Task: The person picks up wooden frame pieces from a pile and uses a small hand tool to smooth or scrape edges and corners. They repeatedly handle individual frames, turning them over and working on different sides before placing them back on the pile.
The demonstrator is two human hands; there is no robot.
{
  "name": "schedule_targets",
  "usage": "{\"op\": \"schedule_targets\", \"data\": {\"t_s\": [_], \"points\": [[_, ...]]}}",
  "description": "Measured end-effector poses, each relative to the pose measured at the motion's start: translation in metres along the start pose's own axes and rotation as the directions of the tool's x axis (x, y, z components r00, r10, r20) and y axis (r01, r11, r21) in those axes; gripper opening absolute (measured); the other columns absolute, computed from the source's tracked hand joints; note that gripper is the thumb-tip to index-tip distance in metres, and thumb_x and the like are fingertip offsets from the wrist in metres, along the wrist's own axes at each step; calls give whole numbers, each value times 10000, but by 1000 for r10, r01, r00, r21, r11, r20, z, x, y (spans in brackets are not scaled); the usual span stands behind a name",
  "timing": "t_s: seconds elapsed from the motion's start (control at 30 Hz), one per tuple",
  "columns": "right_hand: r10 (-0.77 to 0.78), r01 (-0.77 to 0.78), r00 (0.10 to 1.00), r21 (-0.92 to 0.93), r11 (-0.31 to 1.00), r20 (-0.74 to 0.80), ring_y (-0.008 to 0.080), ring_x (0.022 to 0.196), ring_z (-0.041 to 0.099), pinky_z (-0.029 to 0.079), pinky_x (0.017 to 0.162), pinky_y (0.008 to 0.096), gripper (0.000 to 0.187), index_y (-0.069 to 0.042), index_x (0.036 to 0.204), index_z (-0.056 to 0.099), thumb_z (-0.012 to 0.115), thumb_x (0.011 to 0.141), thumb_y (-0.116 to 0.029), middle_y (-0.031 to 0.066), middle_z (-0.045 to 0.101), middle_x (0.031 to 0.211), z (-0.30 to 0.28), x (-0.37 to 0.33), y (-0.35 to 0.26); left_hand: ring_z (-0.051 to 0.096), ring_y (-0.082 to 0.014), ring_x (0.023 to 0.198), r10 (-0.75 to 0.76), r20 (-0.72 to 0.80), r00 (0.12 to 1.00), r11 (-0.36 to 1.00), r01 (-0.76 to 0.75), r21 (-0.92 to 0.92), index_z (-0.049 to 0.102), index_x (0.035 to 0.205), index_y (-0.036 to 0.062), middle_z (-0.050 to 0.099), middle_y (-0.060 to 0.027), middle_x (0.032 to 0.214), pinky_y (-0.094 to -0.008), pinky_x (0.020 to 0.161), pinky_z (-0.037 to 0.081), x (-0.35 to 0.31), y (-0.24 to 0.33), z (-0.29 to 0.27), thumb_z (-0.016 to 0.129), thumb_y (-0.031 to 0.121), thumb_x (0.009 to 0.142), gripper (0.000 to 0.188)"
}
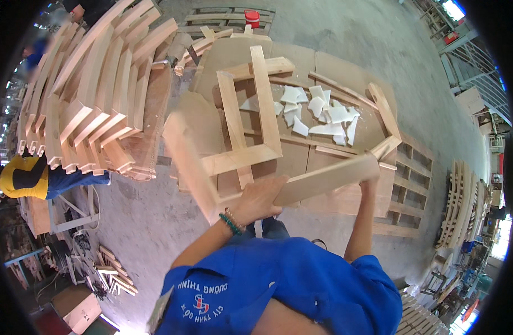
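Note:
I hold a pale wooden frame (pixel 326 180) above the near edge of the work surface. Its left arm is smeared by motion. My left hand (pixel 262 198), with beads round the wrist, is closed over the near bar close to the left corner. At the bar's right end my right hand (pixel 370 177) is closed, its fingers partly hidden behind the wood. Just beyond lies a rectangular wooden frame (pixel 263 106) on the cardboard-covered surface (pixel 292 164). White foam-like scraps (pixel 337 115) are scattered to its right, beside an angled wooden piece (pixel 386 114).
A tall stack of angled wooden frames (pixel 94 106) stands at the left. Behind it is a person in a yellow and black top (pixel 24 176). A slatted pallet (pixel 410 187) lies at the right. Far off sits a red container (pixel 252 19). More wooden parts (pixel 460 204) are stacked far right.

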State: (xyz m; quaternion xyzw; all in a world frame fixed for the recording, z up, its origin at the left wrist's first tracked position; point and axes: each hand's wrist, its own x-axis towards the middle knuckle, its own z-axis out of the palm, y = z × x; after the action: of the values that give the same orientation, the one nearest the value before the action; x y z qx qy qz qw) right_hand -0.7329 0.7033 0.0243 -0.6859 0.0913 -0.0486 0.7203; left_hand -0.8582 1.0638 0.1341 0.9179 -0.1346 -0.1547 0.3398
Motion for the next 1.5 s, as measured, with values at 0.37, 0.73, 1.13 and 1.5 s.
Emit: {"op": "schedule_targets", "data": {"t_s": [0.37,0.73,1.13,1.5], "points": [[497,-502,859,-10,865,-121,1,402,277,192,333,173,330,-79,1142,620,579,910,-309,50,634,938,-40,-102,-5,524,-250,1060,113,240,964,828,-225,513,557,1148,193,556,-61,997,-475,990,322,83,-88,-47,597,128,766,389],[536,-534,819,-69,843,207,-1,402,308,226,349,175,317,-26,1124,618,556,922,-262,36,669,899,80,-94,19,444,-258,1237,344,87,935,434,-241,868,559,1152,247,519,-69,1293,-466,1104,216,128,-215,-69,468,173,904,274],[333,-245,900,-306,920,280,50,513,419,301,432,227,365,-43,1070,669,663,840,-327,14,672,883,198,14,69,611,-320,921,-626,-330,707,775,514,-369,499,1090,22,613,-189,982,-405,779,482,-49,-138,84,683,247,767,435],[491,-268,766,-488,831,416,183,912,631,515,746,365,524,1,1061,671,804,711,-365,89,673,1015,271,63,70,568,-442,969,-564,-415,713,824,513,-240,377,1185,-131,535,-320,1091,-480,813,472,14,-161,130,586,65,786,491]]}}
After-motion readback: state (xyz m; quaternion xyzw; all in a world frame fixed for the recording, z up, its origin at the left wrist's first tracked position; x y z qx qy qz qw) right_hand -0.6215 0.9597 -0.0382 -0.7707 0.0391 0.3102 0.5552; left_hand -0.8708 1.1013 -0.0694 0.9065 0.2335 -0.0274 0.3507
